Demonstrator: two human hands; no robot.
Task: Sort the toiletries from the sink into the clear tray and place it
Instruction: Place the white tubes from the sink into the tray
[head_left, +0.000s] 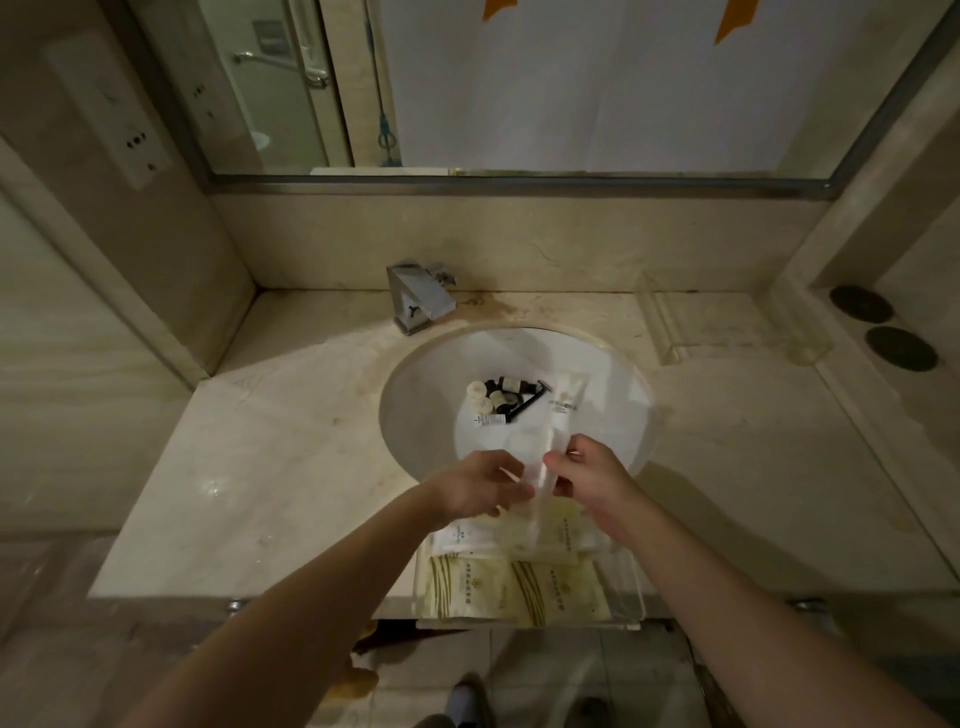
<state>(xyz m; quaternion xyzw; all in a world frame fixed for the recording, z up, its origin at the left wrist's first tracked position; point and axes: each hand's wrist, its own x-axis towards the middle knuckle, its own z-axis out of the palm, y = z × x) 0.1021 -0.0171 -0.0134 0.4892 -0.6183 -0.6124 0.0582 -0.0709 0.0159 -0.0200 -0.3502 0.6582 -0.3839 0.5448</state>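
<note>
A white oval sink (415, 395) holds small cream bottles with dark caps (491, 397), a black razor (527, 402) and a white packet (566, 397). Over the sink's front rim, my left hand (480, 486) and my right hand (589, 480) together pinch a long clear-wrapped packet (540, 475). Directly below them a clear tray (631, 592) sits at the counter's front edge, overhanging it slightly. It carries several cream and white sachets (514, 590).
A chrome faucet (418, 299) stands behind the sink. A second clear tray (670, 332) rests at the counter's back right, near two dark round discs (883, 327). A mirror spans the back wall, and a socket panel (111, 111) is on the left wall.
</note>
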